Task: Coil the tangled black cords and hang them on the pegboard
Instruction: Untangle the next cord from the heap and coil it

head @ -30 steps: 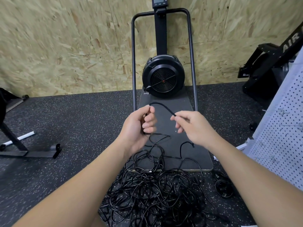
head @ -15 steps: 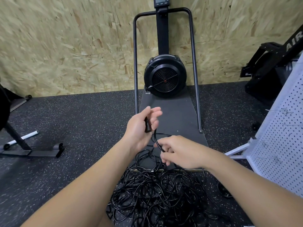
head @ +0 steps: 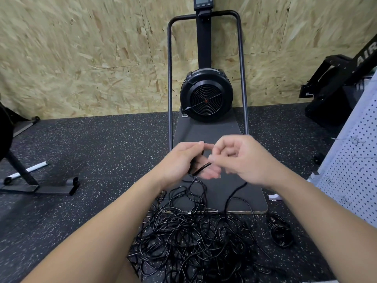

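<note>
Left hand (head: 179, 160) grips one thin black cord (head: 201, 169) above tangled pile (head: 193, 237).

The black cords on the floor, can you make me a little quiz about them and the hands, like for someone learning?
1. True or false: the big pile of cords is already neatly coiled.
2. Which hand has a cord running down from it to the pile? A. left hand B. right hand C. neither
3. Fill in: the white board with holes at the right edge is the ______.

Key: 1. false, it lies tangled on the floor. 2. B, though the left hand holds a bit of cord too. 3. pegboard.
</note>
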`<act>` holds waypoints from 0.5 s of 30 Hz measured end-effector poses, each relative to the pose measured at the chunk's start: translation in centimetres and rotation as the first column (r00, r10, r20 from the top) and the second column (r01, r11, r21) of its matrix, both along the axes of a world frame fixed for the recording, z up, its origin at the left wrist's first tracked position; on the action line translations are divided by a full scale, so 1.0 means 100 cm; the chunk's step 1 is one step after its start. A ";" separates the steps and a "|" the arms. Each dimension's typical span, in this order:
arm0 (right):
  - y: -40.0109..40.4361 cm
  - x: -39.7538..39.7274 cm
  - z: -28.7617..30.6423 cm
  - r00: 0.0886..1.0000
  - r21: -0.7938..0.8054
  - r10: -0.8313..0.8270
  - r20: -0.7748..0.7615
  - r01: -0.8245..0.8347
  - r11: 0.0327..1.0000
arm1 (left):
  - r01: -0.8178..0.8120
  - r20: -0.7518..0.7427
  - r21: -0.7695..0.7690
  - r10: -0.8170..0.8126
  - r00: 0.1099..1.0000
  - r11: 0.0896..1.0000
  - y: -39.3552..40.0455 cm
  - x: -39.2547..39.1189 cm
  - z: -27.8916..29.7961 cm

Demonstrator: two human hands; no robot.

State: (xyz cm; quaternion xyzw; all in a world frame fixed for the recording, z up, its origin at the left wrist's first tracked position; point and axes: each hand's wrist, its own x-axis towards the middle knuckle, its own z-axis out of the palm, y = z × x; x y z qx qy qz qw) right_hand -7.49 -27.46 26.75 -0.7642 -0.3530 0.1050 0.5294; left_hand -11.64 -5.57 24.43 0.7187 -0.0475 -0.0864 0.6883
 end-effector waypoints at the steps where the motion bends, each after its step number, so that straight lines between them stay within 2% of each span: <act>1: -0.001 0.004 0.001 0.999 0.034 -0.041 0.014 0.040 0.999 | 0.045 0.000 0.026 -0.045 0.999 0.999 -0.002 -0.003 0.003; 4: 0.000 0.012 0.001 0.998 0.117 -0.065 0.019 0.062 0.991 | 0.130 0.017 0.062 -0.132 0.991 0.989 -0.009 -0.011 0.012; 8: 0.002 0.016 0.001 0.996 0.236 -0.078 -0.030 0.083 0.968 | 0.214 -0.008 -0.032 -0.214 0.977 0.976 -0.010 -0.015 0.016; 12: 0.001 0.024 -0.006 0.990 0.193 -0.143 0.003 0.140 0.971 | 0.270 -0.035 -0.073 -0.273 0.961 0.960 -0.005 -0.015 0.013; 15: 0.000 0.028 -0.015 0.983 0.194 -0.166 -0.074 0.178 0.965 | 0.262 -0.039 -0.221 -0.277 0.960 0.939 -0.007 -0.017 0.013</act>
